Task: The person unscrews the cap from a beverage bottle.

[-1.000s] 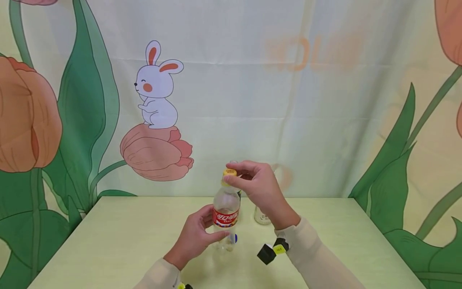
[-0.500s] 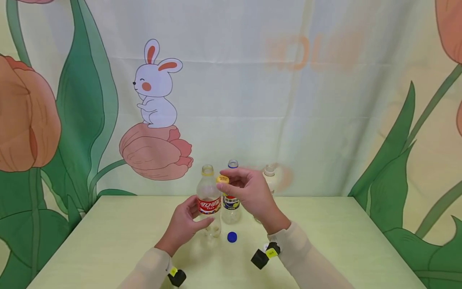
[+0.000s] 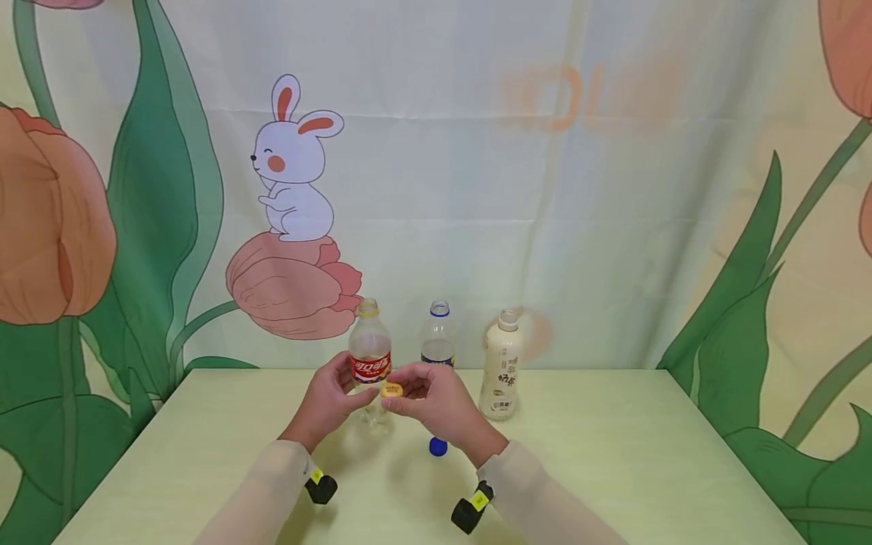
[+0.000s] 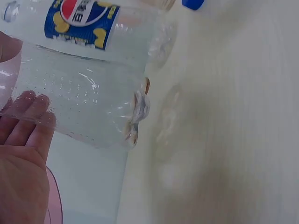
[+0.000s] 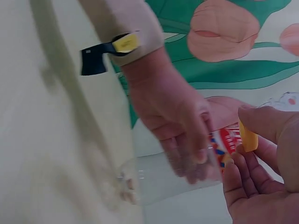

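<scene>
My left hand (image 3: 334,395) grips a clear plastic bottle (image 3: 370,342) with a red label; its yellow-ringed mouth is uncapped. In the left wrist view the bottle's base (image 4: 138,114) appears slightly above the table, over its own blurred reflection. Between thumb and fingers my right hand (image 3: 436,400) pinches a yellow bottle cap (image 3: 391,390), held in front of the red label. The cap (image 5: 248,137) also shows side-on in the right wrist view. Behind the right hand stands an uncapped clear bottle (image 3: 437,331) with a blue label, its lower part hidden.
A milky-white bottle (image 3: 500,375) with dark lettering, also uncapped, stands to the right. A blue cap (image 3: 438,446) lies on the pale table (image 3: 613,454) near the right wrist. A printed curtain (image 3: 436,166) hangs behind the table.
The yellow cap came off the red-label bottle in my right hand. Both hands moved left, the bottle with the left one and the cap lowered. The blue-label and white bottles came into view.
</scene>
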A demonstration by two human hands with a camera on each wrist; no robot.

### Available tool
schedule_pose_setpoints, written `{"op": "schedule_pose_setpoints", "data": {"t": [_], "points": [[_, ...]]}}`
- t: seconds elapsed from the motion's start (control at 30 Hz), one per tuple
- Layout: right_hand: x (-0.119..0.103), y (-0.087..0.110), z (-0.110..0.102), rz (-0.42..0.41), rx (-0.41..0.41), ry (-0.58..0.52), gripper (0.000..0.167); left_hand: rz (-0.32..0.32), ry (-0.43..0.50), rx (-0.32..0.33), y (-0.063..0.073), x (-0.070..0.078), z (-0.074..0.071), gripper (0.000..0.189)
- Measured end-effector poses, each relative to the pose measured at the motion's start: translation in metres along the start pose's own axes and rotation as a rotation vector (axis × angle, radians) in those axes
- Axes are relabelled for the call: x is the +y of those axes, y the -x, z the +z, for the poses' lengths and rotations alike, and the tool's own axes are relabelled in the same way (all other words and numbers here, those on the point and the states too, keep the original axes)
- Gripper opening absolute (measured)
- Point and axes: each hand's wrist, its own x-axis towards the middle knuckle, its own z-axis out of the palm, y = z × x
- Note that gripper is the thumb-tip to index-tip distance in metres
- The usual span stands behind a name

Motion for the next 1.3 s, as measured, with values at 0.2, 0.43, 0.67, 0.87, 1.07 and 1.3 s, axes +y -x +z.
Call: {"op": "schedule_pose_setpoints", "data": {"t": [0.2, 0.43, 0.67, 0.87, 1.07, 1.3], "points": [[0.033, -0.009, 0.023, 0.024, -0.05, 0.052, 0.029, -0.021, 0.029, -0.003, -0.011, -0.01, -0.006, 0.069], [0.058, -0.019, 0.047, 0.068, -0.074, 0.124, 0.027, -0.022, 0.027, -0.009, -0.024, -0.017, -0.01, 0.069], [0.07, -0.024, 0.063, 0.104, -0.138, 0.229, 0.026, -0.036, 0.036, -0.014, -0.028, -0.019, -0.01, 0.067], [0.079, -0.029, 0.075, 0.135, -0.164, 0.281, 0.024, -0.051, 0.033, -0.01, -0.031, -0.025, -0.011, 0.067], [0.087, -0.031, 0.082, 0.169, -0.145, 0.329, 0.023, -0.064, 0.033, -0.012, -0.031, -0.026, -0.01, 0.069], [0.089, -0.032, 0.085, 0.186, -0.153, 0.349, 0.02, -0.06, -0.006, -0.006, -0.03, -0.029, -0.01, 0.068]]}}
